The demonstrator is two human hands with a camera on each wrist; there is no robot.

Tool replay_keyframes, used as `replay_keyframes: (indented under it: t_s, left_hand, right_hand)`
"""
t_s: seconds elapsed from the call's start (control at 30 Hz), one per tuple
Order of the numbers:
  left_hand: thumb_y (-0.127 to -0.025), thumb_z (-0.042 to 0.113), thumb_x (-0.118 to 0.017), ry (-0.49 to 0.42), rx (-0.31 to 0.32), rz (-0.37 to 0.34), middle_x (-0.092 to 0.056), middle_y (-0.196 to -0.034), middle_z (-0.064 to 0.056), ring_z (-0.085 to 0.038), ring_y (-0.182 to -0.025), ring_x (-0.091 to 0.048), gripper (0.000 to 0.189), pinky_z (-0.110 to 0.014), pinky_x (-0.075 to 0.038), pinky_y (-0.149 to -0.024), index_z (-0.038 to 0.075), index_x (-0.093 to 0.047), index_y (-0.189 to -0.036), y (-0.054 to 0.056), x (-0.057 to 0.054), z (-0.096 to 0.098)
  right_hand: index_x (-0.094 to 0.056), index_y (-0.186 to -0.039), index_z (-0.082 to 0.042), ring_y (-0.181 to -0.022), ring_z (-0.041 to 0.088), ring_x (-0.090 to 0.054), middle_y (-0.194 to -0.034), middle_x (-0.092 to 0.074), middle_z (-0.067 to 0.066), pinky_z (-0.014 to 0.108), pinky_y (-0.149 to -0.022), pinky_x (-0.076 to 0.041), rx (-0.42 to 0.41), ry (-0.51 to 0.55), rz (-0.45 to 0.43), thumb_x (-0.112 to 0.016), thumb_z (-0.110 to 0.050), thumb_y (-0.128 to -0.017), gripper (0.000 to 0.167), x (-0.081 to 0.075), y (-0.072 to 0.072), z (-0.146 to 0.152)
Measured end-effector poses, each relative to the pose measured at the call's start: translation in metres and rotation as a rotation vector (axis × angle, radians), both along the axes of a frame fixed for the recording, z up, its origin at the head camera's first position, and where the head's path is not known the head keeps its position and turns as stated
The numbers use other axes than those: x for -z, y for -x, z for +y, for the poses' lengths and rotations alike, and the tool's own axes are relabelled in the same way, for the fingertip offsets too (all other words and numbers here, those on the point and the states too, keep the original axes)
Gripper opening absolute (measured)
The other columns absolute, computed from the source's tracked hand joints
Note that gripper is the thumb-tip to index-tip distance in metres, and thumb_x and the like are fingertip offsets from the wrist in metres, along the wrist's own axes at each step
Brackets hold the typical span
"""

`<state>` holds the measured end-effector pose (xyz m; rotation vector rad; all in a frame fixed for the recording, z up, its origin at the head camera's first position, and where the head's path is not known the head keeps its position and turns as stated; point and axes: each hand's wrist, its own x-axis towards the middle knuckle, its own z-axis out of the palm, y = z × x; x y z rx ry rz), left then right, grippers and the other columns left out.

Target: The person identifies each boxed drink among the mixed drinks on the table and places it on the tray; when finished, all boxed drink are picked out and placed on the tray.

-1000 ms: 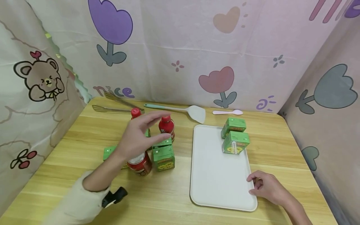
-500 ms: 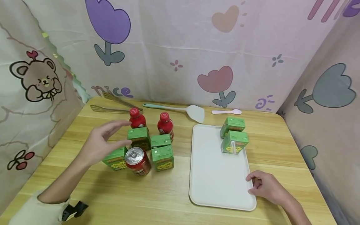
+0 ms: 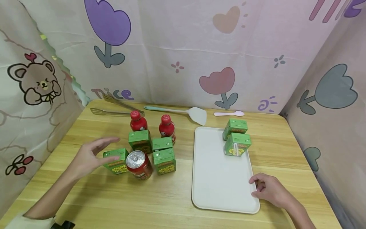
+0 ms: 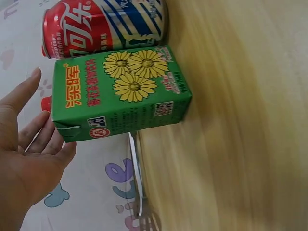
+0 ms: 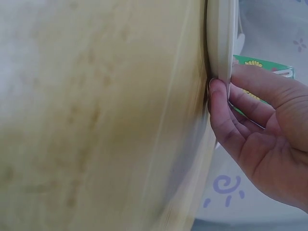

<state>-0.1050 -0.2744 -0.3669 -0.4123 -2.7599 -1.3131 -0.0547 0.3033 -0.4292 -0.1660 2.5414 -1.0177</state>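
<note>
My left hand [image 3: 89, 158] is spread at the leftmost green drink carton [image 3: 119, 168], thumb and fingers apart around its top. In the left wrist view that carton [image 4: 120, 91] shows yellow flowers, and a red soda can [image 4: 103, 24] stands right beside it. My right hand [image 3: 273, 190] pinches the right rim of the white tray [image 3: 223, 190]; the right wrist view has thumb and fingertips on the tray's edge [image 5: 222, 43]. Two more green cartons, a front one [image 3: 238, 145] and a back one [image 3: 235, 127], stand at the tray's far right corner.
Right of the soda can [image 3: 140, 167] are green cartons [image 3: 165, 162], with two red-capped bottles [image 3: 167, 128] behind. Along the back lie metal tongs [image 3: 111, 112], a white spatula [image 3: 197, 115] and a pink spoon [image 3: 228, 114]. A patterned cloth [image 3: 160, 47] hangs behind the table.
My left hand has moved left and down, from over the bottles and cartons to the leftmost carton. The right hand stays at the tray's rim.
</note>
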Motion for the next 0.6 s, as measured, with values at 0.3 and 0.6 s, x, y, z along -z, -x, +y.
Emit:
replay_keyframes:
  t_s: [0.3,0.6]
  left_hand:
    - [-0.072,0.011,-0.082,-0.030,0.016,-0.010,-0.064,-0.118,0.015,0.011,-0.107,-0.053,0.056,-0.002,-0.040,-0.090,0.006,-0.060,-0.124,-0.005,0.016,-0.004]
    - [-0.073,0.021,-0.082,0.012,-0.060,-0.059,-0.055,-0.112,0.029,0.011,-0.096,-0.054,0.051,-0.015,-0.052,-0.074,0.010,-0.065,-0.120,-0.008,0.023,-0.004]
  right_hand:
    - [-0.060,-0.101,-0.003,-0.062,0.002,-0.046,-0.073,-0.054,0.003,0.020,-0.052,-0.043,-0.007,-0.011,0.015,-0.078,-0.008,-0.073,0.033,-0.001,-0.001,-0.001]
    - [-0.061,-0.100,-0.003,-0.062,0.002,-0.046,-0.073,-0.053,0.002,0.020,-0.051,-0.042,-0.012,-0.020,0.027,-0.079,-0.008,-0.073,0.033,0.000,-0.001,0.000]
